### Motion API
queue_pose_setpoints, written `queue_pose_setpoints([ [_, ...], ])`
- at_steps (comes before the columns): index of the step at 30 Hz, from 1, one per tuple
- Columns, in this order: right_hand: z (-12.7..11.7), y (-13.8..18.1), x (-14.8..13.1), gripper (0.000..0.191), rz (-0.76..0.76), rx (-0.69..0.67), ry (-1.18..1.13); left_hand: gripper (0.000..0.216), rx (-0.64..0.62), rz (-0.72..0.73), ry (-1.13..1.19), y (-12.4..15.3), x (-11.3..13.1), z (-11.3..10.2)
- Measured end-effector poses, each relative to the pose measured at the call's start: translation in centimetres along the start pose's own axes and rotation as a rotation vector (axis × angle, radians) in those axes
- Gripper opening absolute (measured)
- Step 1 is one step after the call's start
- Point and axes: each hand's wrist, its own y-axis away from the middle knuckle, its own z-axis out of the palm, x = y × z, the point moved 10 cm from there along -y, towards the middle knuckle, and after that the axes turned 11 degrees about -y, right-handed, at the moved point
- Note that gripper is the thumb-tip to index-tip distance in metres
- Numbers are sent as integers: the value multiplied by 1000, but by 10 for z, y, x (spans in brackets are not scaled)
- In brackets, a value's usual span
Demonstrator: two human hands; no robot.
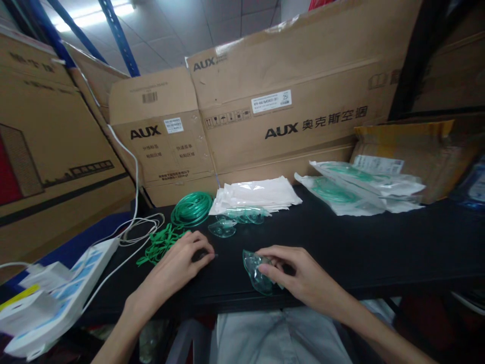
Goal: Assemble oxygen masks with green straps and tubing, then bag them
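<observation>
My right hand (288,268) grips a clear green oxygen mask (257,275) by its right side, just above the black table. To the left, my left hand (189,255) is closed in a pinch low over the tabletop. Something small and greyish shows at its fingertips, too small to make out. Beside that hand lies a bunch of green elastic straps (162,242). Behind it sits a coil of green tubing (192,209). Another clear mask (223,228) rests beyond my hands, and a row of nested masks (246,215) lies behind that one.
White flat bags (257,194) are stacked at the back. Packed bags with green tubing (352,187) lie to the right. A white power strip (71,293) with plugs and loose cables occupies the left. Large cardboard boxes (235,136) wall off the rear.
</observation>
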Motion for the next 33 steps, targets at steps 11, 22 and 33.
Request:
queue_pose_setpoints([
  [11,-11,-3,-7,17,-74,132,13,17,242,-41,380,-24,68,-30],
  [22,-7,-2,-14,12,-100,76,23,20,212,-76,464,-28,77,-6],
  [33,-7,-2,-14,13,-102,65,-3,38,-22,-194,1052,-27,63,10],
])
